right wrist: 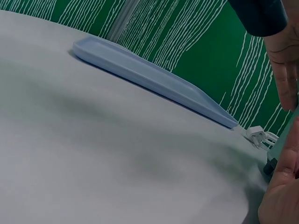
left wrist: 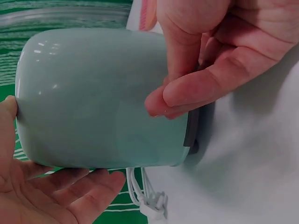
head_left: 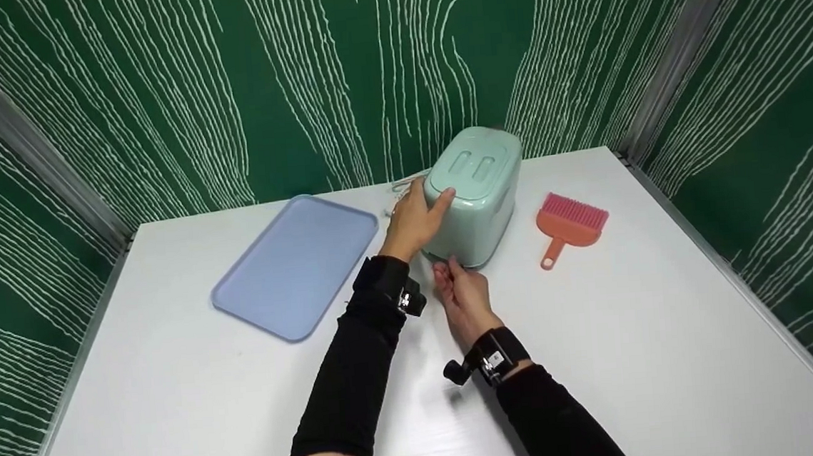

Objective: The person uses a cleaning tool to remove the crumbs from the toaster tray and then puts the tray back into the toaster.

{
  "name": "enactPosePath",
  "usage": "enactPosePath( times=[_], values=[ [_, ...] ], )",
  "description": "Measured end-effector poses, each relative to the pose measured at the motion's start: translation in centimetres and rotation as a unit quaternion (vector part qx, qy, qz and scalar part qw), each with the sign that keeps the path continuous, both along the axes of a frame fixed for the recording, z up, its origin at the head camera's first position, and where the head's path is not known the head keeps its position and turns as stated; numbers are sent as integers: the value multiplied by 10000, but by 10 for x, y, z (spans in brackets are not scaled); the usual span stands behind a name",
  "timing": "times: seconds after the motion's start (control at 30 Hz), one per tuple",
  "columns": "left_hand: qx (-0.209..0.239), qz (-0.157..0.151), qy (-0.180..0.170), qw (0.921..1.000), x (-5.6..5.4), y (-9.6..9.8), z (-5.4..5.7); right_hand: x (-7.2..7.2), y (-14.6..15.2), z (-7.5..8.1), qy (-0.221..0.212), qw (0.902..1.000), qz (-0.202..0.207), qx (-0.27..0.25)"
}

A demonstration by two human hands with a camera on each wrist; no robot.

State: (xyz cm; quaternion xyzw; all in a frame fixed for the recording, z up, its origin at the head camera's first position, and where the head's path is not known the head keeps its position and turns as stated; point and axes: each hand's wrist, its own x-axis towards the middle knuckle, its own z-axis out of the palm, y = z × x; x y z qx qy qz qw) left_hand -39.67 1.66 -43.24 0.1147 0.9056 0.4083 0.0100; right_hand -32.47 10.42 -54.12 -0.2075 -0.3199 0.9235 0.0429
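Observation:
A mint-green toaster (head_left: pixel 464 210) with a lidded top stands near the back of the table. My left hand (head_left: pixel 413 217) grips its upper near corner, thumb over the top edge and fingers along the left side. In the left wrist view the fingers of that hand (left wrist: pixel 60 191) lie along the side. My right hand (head_left: pixel 465 295) is low at the near end, palm turned up, fingertips right at the bottom edge by a dark strip (left wrist: pixel 190 128). Its thumb and fingers come together there; I cannot tell whether they pinch anything. In the right wrist view the toaster is mostly hidden behind the hand.
A pale blue tray (head_left: pixel 298 264) lies left of the toaster. An orange dustpan-shaped piece with pink bristles (head_left: pixel 571 227) lies to the right. The toaster's white cord and plug (right wrist: pixel 257 135) rest behind it on the left. Green walls with white streaks (head_left: pixel 396 78) border the table.

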Motion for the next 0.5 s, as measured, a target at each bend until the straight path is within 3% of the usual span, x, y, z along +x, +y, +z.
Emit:
enactPosePath(
  times=[0.13, 0.33, 0.5],
  values=[
    [103, -28, -78, 9999, 0, 1, 1, -1, -4, 0, -165, 9993, -156, 289],
    [176, -50, -157, 9997, -1, -1, 0, -2, -6, -1, -308, 9963, -66, 795],
    [220, -28, -245, 9995, -2, -1, 1, -2, -5, 0, -401, 9955, 27, 860]
  ],
)
